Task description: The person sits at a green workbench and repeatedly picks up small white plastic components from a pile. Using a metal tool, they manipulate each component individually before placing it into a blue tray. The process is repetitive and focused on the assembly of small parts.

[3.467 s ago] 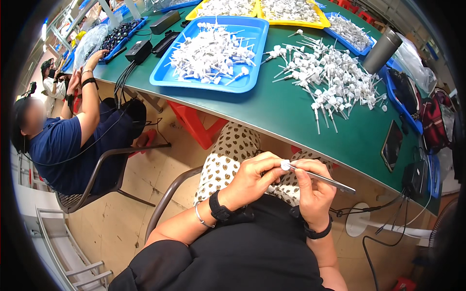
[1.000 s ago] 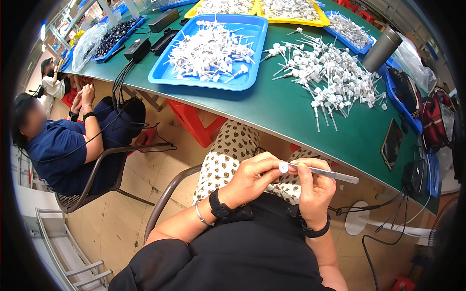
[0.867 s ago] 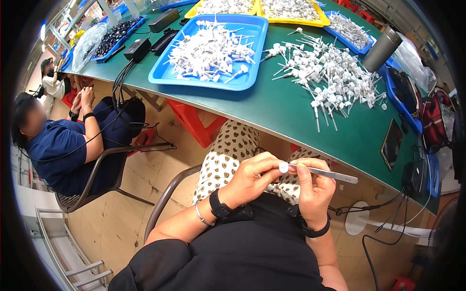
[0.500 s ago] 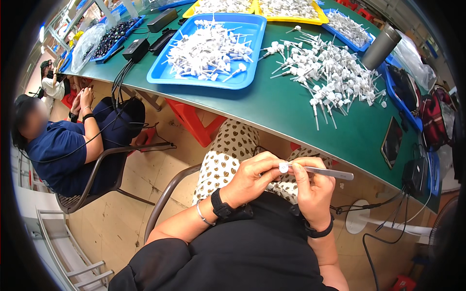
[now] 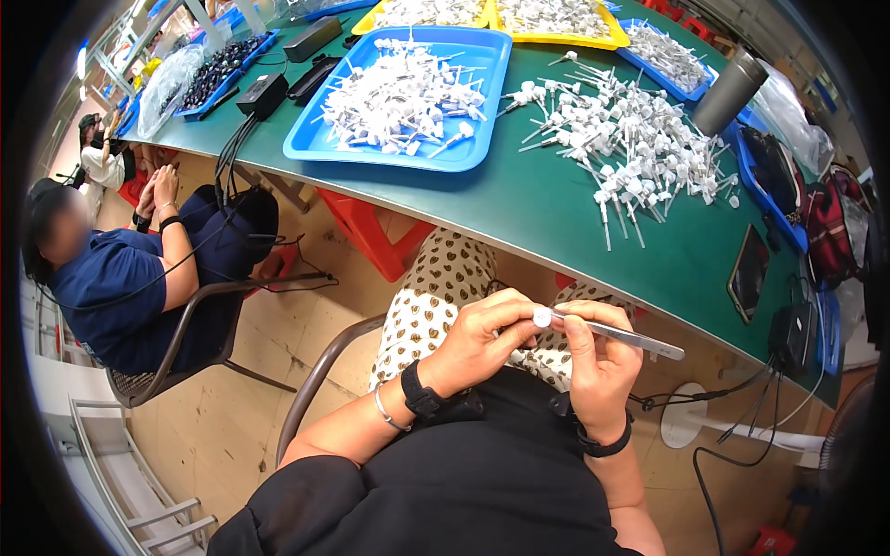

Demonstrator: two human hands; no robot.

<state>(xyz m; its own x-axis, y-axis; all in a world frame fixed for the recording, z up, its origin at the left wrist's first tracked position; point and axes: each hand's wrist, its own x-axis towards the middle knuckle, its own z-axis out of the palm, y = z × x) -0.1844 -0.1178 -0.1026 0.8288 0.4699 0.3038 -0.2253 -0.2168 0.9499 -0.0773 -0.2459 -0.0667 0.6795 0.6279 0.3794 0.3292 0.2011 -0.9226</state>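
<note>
Above my lap, my left hand (image 5: 484, 339) pinches a small white plastic part (image 5: 541, 318) with a round head between thumb and fingers. My right hand (image 5: 598, 357) is closed on metal tweezers (image 5: 640, 342), whose tips meet the white part; whether they grip it I cannot tell. A heap of similar white parts with thin stems (image 5: 630, 130) lies on the green table (image 5: 482, 204). More of them fill a blue tray (image 5: 306, 139) to its left.
Yellow trays (image 5: 556, 39) and another blue tray (image 5: 709, 82) stand farther back. On the right are a grey flask (image 5: 730, 93), a phone (image 5: 747, 272) and a black box (image 5: 791, 335) with cables. At left a person in dark blue (image 5: 130, 287) sits on a chair.
The tweezers in my right hand have tilted, their rear end swinging slightly down and to the right. My left hand keeps the white part in nearly the same place.
</note>
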